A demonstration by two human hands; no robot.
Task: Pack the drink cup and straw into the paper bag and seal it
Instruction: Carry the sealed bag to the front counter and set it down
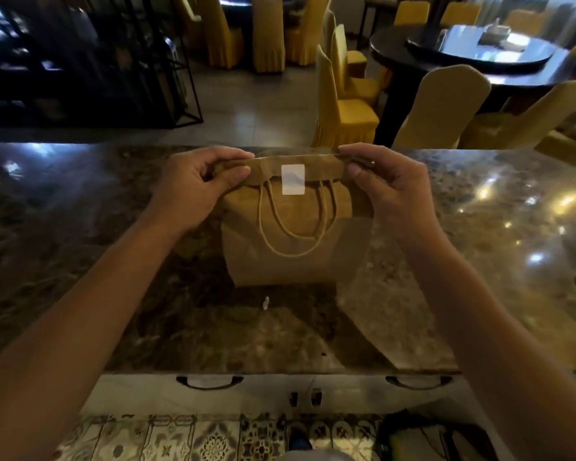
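The brown paper bag point(290, 257) stands upright on the marble counter point(479, 244), near the counter's far edge; its top is folded over toward the viewer into a flat flap, and its two twisted paper handles point(293, 224) hang down the front face. A white rectangular sticker point(293, 179) sits at the flap's middle, bridging the flap's lower edge onto the bag's front; the cup and straw cannot be seen.

No readable text; the sticker point(293, 179) is blank.

Yellow-covered chairs point(346, 104) ring dark round tables point(479, 61).
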